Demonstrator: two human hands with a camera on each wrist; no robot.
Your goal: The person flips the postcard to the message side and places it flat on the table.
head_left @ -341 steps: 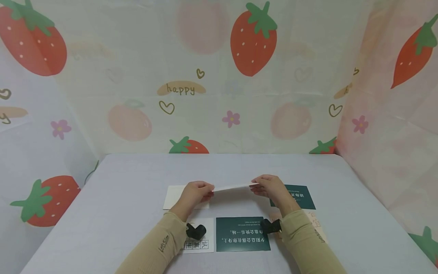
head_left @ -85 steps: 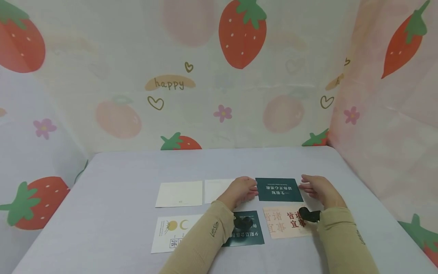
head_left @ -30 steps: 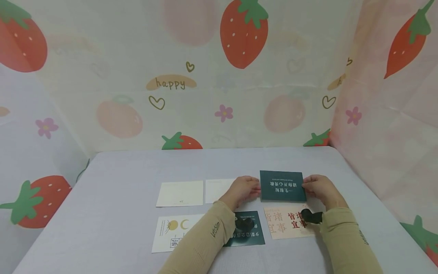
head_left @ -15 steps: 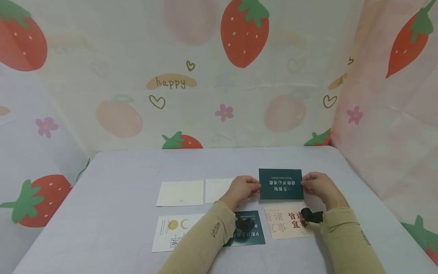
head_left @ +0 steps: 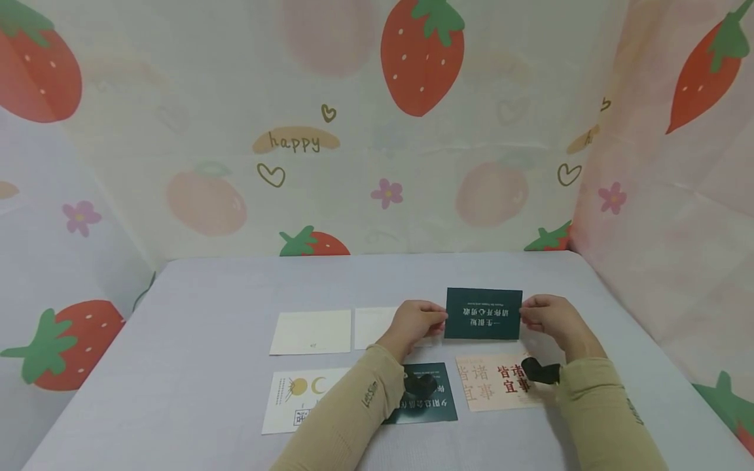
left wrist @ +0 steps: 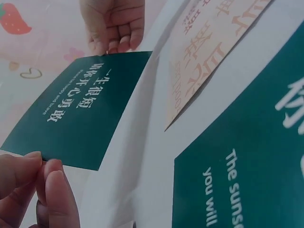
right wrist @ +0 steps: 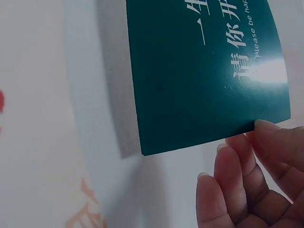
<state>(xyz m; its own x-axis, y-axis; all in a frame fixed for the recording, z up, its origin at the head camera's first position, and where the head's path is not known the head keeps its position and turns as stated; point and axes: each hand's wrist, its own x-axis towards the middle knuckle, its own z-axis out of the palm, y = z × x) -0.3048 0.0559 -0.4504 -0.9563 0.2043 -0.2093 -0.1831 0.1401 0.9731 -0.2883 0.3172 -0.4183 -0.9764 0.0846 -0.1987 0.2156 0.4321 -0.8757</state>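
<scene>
A dark green postcard [head_left: 483,314] with white lettering is held up off the table between both hands. My left hand [head_left: 415,325] pinches its left edge between thumb and fingers. At the opposite edge, my right hand [head_left: 554,320] pinches it the same way. In the left wrist view the postcard [left wrist: 85,111] is raised and slightly bent, lettering side visible. The right wrist view shows the card [right wrist: 204,76] with glare on it and its shadow on the cloth below. Beneath the raised card lies a peach card [head_left: 491,383] with red characters.
Two pale, mostly blank cards lie in the back row, one at left [head_left: 311,332] and one [head_left: 372,327] partly behind my left hand. In front are a white card [head_left: 294,405] with a sun and moon and another green card [head_left: 432,392], both partly covered by my left sleeve.
The green postcard lay flat on the table between the hands 2.8 seconds ago. Both hands have since gripped its edges and lifted it. In the last half second it has risen slightly.
</scene>
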